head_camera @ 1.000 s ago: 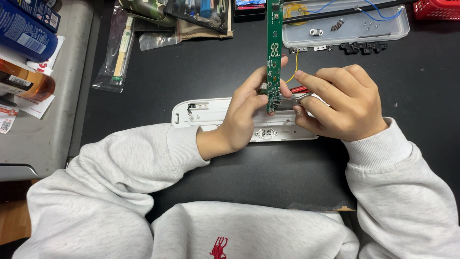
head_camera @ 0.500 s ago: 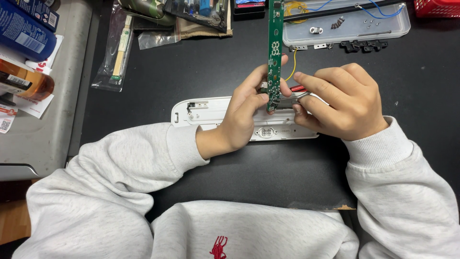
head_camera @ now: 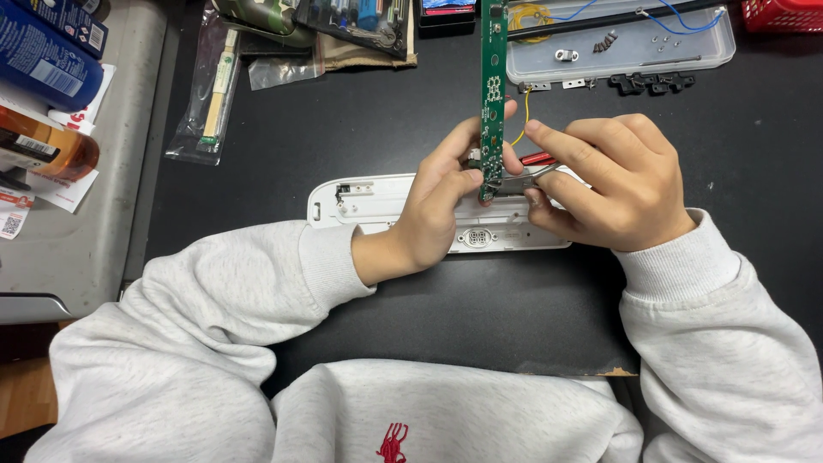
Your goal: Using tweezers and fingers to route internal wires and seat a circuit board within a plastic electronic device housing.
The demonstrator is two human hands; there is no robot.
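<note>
My left hand point(head_camera: 435, 204) pinches the lower end of a long narrow green circuit board point(head_camera: 492, 77), holding it upright over the table. My right hand point(head_camera: 607, 182) grips a small pair of pliers point(head_camera: 525, 178) with red handles; the metal jaws meet the board's lower edge. A thin yellow wire point(head_camera: 523, 116) curls from behind the board. Under both hands lies a white plastic housing point(head_camera: 370, 198), flat on the black mat.
A clear tray point(head_camera: 619, 53) with screws, black clips and blue wires sits at the back right, next to a red basket point(head_camera: 787, 12). Plastic bags with parts point(head_camera: 210, 86) lie at the back left. Bottles point(head_camera: 39, 51) stand on a grey surface at the left.
</note>
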